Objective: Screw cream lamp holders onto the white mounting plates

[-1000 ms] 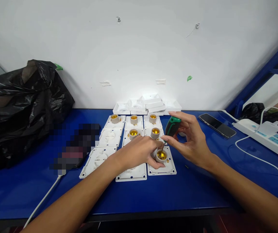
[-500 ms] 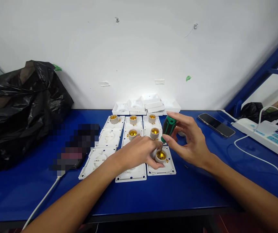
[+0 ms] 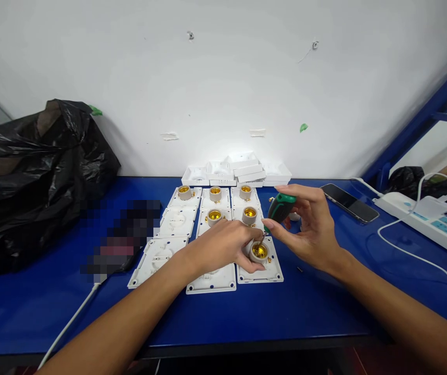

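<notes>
My left hand grips a cream lamp socket with a brass insert, which sits on a white square plate in the nearest row. My right hand holds a green and black screwdriver by its handle with the fingertips. The shaft slants down into the brass socket. Around it lie more white plates, some with brass sockets, set in rows on the blue table.
A black plastic bag fills the left. White housings are stacked by the wall. A phone and a white power strip with cables lie right. A small screw lies near my right wrist. A white cable runs off the front left.
The screwdriver handle has tilted slightly in my right fingertips, which have shifted on it. My left hand stays on the socket.
</notes>
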`<control>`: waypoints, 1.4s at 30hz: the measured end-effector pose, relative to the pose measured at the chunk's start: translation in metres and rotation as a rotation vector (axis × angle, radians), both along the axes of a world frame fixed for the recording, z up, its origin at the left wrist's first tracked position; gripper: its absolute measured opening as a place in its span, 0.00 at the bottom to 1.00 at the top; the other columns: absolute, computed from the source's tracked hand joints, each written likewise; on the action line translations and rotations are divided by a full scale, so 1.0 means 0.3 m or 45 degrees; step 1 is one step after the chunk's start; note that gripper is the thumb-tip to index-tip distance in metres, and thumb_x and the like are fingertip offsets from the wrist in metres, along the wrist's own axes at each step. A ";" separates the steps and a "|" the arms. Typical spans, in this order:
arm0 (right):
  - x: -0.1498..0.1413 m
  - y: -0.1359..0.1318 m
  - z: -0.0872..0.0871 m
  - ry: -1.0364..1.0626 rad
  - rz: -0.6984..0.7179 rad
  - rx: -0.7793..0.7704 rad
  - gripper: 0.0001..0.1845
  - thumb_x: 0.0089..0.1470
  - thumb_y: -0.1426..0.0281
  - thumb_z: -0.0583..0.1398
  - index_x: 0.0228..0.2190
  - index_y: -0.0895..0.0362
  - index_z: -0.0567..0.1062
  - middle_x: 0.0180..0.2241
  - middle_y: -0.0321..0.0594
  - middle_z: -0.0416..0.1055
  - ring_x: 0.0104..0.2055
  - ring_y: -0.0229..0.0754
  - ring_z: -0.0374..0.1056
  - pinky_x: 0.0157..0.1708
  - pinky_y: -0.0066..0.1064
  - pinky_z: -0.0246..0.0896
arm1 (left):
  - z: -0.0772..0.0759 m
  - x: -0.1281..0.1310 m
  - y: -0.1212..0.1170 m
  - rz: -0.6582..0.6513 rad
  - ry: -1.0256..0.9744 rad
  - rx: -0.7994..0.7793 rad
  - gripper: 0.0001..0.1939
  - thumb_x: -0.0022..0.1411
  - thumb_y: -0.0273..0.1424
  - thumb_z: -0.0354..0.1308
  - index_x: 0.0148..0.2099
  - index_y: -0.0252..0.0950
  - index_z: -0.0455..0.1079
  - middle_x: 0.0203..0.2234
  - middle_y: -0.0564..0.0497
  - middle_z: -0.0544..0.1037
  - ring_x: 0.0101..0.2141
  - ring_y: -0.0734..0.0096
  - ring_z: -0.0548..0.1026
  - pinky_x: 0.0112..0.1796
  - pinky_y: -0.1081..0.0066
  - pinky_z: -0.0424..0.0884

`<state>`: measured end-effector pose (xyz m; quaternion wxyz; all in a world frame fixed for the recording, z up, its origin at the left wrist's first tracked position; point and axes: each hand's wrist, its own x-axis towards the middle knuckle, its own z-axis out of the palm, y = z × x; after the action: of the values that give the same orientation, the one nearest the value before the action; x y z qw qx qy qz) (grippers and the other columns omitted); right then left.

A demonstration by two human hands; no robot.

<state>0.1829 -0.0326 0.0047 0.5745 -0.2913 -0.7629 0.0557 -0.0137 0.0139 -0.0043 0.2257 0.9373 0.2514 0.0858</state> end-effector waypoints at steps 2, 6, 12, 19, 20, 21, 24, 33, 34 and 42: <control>0.000 -0.001 -0.001 -0.012 -0.008 0.002 0.36 0.54 0.77 0.68 0.60 0.44 0.66 0.53 0.38 0.72 0.34 0.36 0.68 0.22 0.30 0.65 | -0.002 0.000 0.000 -0.001 -0.008 0.009 0.20 0.56 0.45 0.70 0.32 0.37 0.67 0.20 0.59 0.67 0.20 0.77 0.63 0.24 0.70 0.49; 0.002 -0.002 -0.004 -0.044 -0.008 -0.009 0.37 0.55 0.78 0.67 0.61 0.43 0.65 0.54 0.38 0.71 0.34 0.37 0.69 0.23 0.32 0.67 | -0.006 -0.001 0.000 -0.008 -0.012 0.011 0.20 0.57 0.46 0.70 0.32 0.37 0.68 0.19 0.59 0.68 0.20 0.76 0.63 0.24 0.69 0.49; 0.008 -0.004 -0.001 -0.062 0.035 -0.045 0.35 0.58 0.76 0.64 0.63 0.43 0.64 0.53 0.37 0.71 0.34 0.37 0.68 0.25 0.31 0.68 | -0.007 -0.001 0.002 -0.001 -0.019 0.028 0.23 0.56 0.46 0.70 0.27 0.37 0.63 0.18 0.60 0.67 0.20 0.76 0.63 0.25 0.69 0.50; 0.010 -0.002 -0.002 -0.021 -0.003 -0.044 0.32 0.59 0.74 0.64 0.61 0.43 0.66 0.47 0.37 0.71 0.32 0.37 0.66 0.24 0.31 0.66 | 0.004 0.000 0.000 0.001 0.004 0.039 0.22 0.56 0.46 0.70 0.28 0.37 0.64 0.18 0.59 0.67 0.20 0.76 0.63 0.25 0.70 0.49; 0.010 -0.001 -0.004 -0.008 -0.019 -0.038 0.32 0.58 0.73 0.66 0.61 0.43 0.66 0.46 0.37 0.71 0.32 0.37 0.66 0.23 0.31 0.65 | 0.004 0.000 0.000 0.003 0.010 0.037 0.22 0.56 0.46 0.70 0.28 0.37 0.65 0.18 0.59 0.67 0.20 0.76 0.63 0.25 0.70 0.49; 0.010 0.001 -0.006 0.005 -0.032 -0.033 0.32 0.57 0.73 0.66 0.60 0.44 0.66 0.45 0.37 0.71 0.32 0.37 0.66 0.22 0.30 0.64 | 0.003 0.000 0.000 0.003 0.015 0.034 0.22 0.56 0.46 0.70 0.29 0.37 0.65 0.18 0.59 0.68 0.20 0.76 0.64 0.25 0.70 0.49; 0.009 0.003 -0.008 0.024 -0.040 -0.018 0.32 0.56 0.73 0.67 0.59 0.44 0.67 0.45 0.37 0.71 0.32 0.36 0.66 0.21 0.29 0.62 | -0.003 0.000 0.002 0.001 0.015 0.036 0.22 0.56 0.47 0.70 0.29 0.37 0.65 0.19 0.59 0.69 0.21 0.75 0.64 0.26 0.70 0.50; 0.018 -0.008 0.009 -0.105 -0.004 -0.098 0.30 0.64 0.73 0.58 0.65 0.44 0.63 0.47 0.39 0.72 0.37 0.39 0.70 0.30 0.33 0.72 | -0.005 -0.001 0.003 -0.008 -0.015 0.040 0.23 0.55 0.47 0.71 0.28 0.37 0.63 0.18 0.59 0.68 0.20 0.76 0.64 0.25 0.69 0.49; 0.019 -0.009 0.008 -0.115 -0.001 -0.109 0.30 0.65 0.73 0.58 0.65 0.44 0.62 0.47 0.40 0.71 0.38 0.40 0.71 0.31 0.34 0.73 | -0.005 0.000 0.002 -0.008 -0.020 0.042 0.24 0.55 0.47 0.71 0.28 0.37 0.63 0.18 0.60 0.67 0.20 0.76 0.63 0.25 0.69 0.49; 0.009 0.001 -0.006 0.004 -0.038 -0.034 0.33 0.56 0.72 0.68 0.59 0.43 0.65 0.46 0.38 0.70 0.32 0.37 0.66 0.21 0.29 0.66 | -0.001 -0.001 0.001 0.007 -0.011 0.027 0.22 0.55 0.46 0.70 0.28 0.38 0.64 0.18 0.60 0.66 0.20 0.75 0.64 0.25 0.69 0.49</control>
<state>0.1855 -0.0324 0.0028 0.5725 -0.3103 -0.7567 0.0577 -0.0138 0.0141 -0.0047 0.2164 0.9386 0.2519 0.0932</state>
